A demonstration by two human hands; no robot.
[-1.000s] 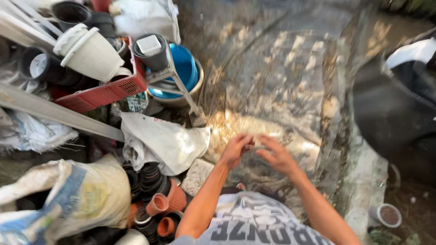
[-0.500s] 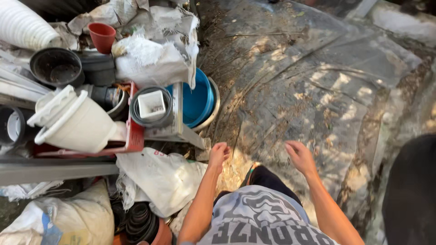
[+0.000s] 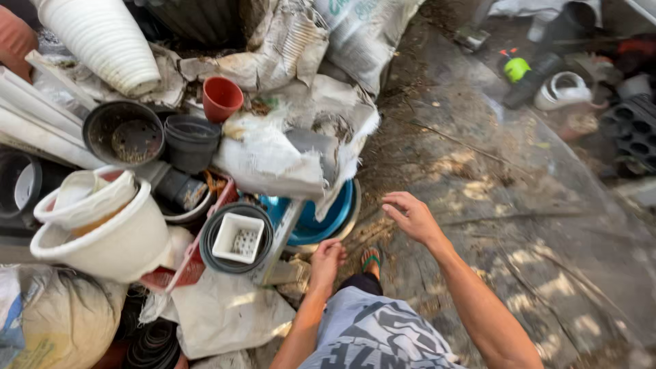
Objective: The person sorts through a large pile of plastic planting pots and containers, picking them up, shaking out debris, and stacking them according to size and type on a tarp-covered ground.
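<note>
Left hand, lower centre of frame, is hanging w/ fingers curled loosely, grasping nothing, just beside the blue bowls & a small white square pot sitting in a black round pot. Right hand, centre, is hovering w/ grip released, fingers spread, over the bare ground.

Glossy blue plastic basin, matt white plastic pot, crumpled woven sack, rough dusty concrete floor.
</note>
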